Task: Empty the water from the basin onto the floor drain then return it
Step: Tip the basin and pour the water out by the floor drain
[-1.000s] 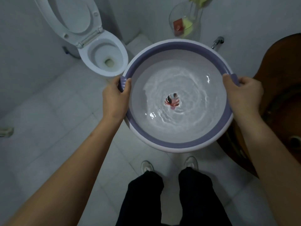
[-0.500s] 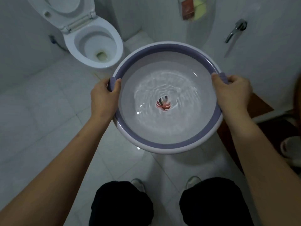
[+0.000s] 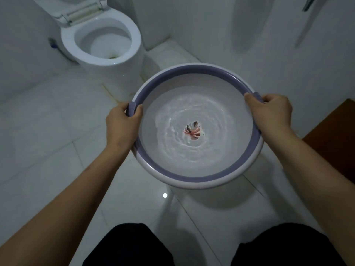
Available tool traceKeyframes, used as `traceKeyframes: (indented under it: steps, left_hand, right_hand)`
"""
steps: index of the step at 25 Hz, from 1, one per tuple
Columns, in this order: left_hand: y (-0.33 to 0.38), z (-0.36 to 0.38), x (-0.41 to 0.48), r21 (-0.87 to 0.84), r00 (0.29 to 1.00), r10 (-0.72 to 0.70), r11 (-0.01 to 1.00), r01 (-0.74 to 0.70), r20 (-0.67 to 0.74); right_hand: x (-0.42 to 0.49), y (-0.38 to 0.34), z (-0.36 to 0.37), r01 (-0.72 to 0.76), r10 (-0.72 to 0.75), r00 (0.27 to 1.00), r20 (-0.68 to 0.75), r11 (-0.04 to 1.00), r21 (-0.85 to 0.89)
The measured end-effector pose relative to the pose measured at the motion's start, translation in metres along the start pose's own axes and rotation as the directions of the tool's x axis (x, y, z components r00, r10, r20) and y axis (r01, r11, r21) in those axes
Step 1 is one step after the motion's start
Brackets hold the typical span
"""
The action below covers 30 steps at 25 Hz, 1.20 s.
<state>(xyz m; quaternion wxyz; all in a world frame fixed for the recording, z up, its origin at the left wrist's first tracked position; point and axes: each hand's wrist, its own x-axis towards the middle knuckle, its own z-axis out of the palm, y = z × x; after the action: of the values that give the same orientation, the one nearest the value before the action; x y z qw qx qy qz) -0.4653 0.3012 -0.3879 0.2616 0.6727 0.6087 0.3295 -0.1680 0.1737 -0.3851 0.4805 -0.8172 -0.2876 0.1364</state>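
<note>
— What have you got in view?

— I'm holding the basin [image 3: 194, 176] in the air over the white tiled floor [image 3: 48, 150], one hand on each side. My left hand [image 3: 121, 123] is clamped on the small purple tab on the left of the rim, thumb inside the rim, fingers curled under. My right hand [image 3: 269, 112] grips the matching tab on the right, thumb over the purple band, fingers wrapped round the outside.

— Is the basin level?

— Close to level, as far as I can tell. The water [image 3: 192, 150] sits in the bottom and is rippling in rings around a leaf-shaped mark [image 3: 192, 130] at the centre.

— What's nearby?

— The toilet [image 3: 103, 41] stands ahead and to the left, seat up, apart from the basin. A brown wooden surface [image 3: 338, 139] shows at the right edge. My dark trouser legs [image 3: 130, 246] are at the bottom of the view. I can't make out a floor drain from here.
</note>
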Motion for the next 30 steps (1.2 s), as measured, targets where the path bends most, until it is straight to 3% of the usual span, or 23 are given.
traceKeyframes:
  steps: [6, 15, 21, 30]
  left_hand:
    - [-0.058, 0.058, -0.006, -0.050, 0.999, 0.013, 0.999, -0.015, -0.039]
    - [-0.119, 0.109, -0.027, 0.068, 0.999, 0.030, 0.997, -0.031, 0.018]
    - [-0.169, 0.143, -0.040, 0.123, 0.996, 0.032, 0.991, -0.042, 0.086]
    - [-0.214, 0.186, -0.057, 0.243, 0.953, -0.040, 0.969, -0.036, 0.301]
  right_hand:
    - [0.013, 0.066, 0.037, 0.053, -0.051, 0.998, 0.026, 0.998, -0.042]
    - [-0.006, 0.153, 0.066, 0.009, -0.005, 0.998, 0.064, 0.998, -0.055]
    - [-0.018, 0.216, 0.082, -0.033, 0.050, 0.987, 0.152, 0.993, -0.111]
    - [-0.034, 0.273, 0.091, -0.104, 0.163, 0.950, 0.268, 0.970, -0.221]
